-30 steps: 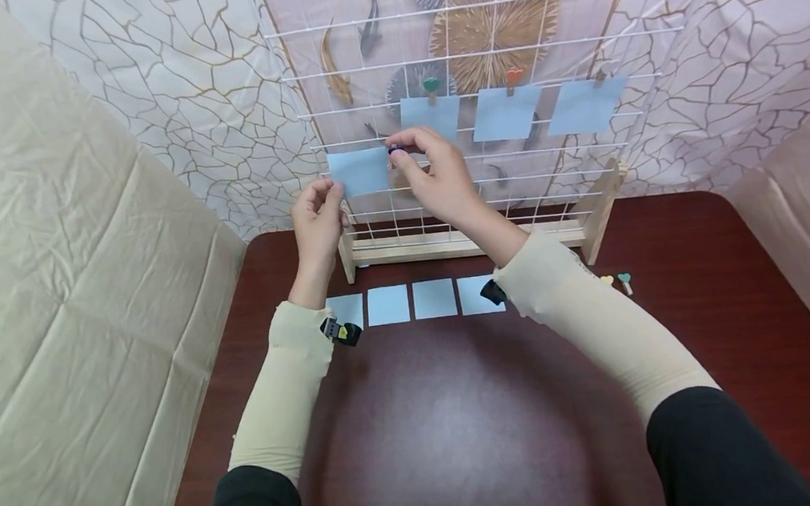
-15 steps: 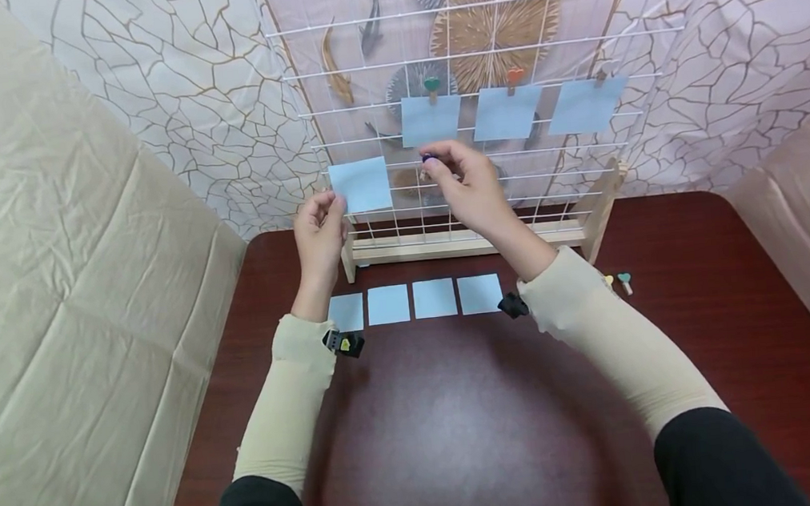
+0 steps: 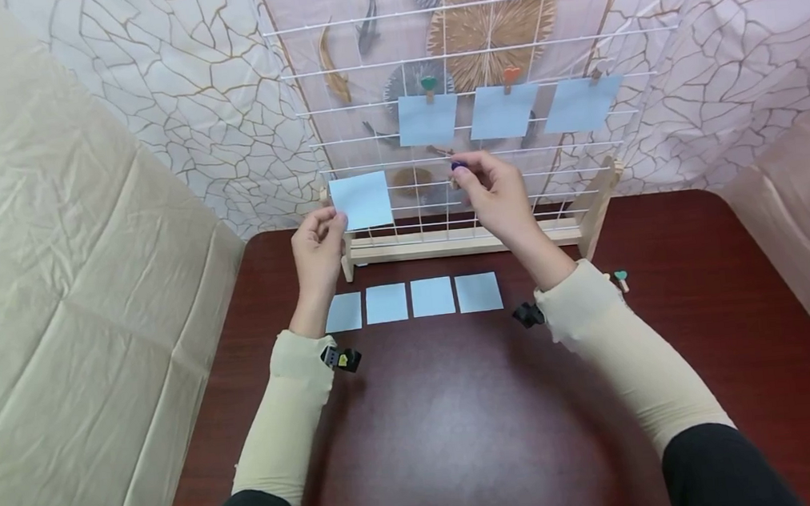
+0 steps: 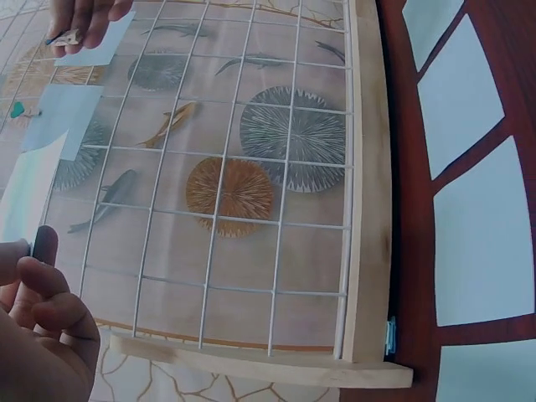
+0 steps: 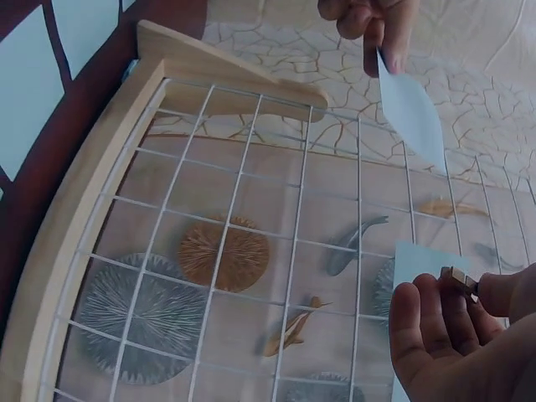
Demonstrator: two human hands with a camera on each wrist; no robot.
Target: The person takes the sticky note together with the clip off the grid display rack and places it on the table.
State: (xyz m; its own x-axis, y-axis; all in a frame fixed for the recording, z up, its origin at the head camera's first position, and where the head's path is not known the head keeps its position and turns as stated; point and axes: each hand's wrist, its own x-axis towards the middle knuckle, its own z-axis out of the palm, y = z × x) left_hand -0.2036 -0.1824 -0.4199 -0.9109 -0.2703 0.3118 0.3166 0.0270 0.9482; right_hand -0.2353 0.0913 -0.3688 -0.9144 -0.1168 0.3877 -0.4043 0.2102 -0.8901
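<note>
My left hand (image 3: 318, 248) pinches a light blue paper square (image 3: 362, 201) by its lower left edge, in front of the white wire grid (image 3: 438, 219). In the left wrist view the same square stands off from the wires. To the right, my right hand (image 3: 501, 196) pinches a small wooden clothespin (image 5: 456, 281) with a dark purple top, away from the paper. Three blue squares hang in a row on the grid, the left one (image 3: 428, 121) under a green heart clothespin (image 3: 429, 84), the middle one (image 3: 504, 112) under an orange heart clothespin (image 3: 511, 75).
Several blue squares (image 3: 432, 297) lie in a row on the dark red table (image 3: 433, 411), before the grid's wooden base (image 3: 462, 245). A green-topped clothespin (image 3: 621, 279) lies at the right, partly beside the sleeve. Cream cloth (image 3: 76, 298) hangs at the left.
Both hands have come down and toward the body. The left hand's paper square has dropped lower, and the right hand with the clothespin has moved right, away from the paper.
</note>
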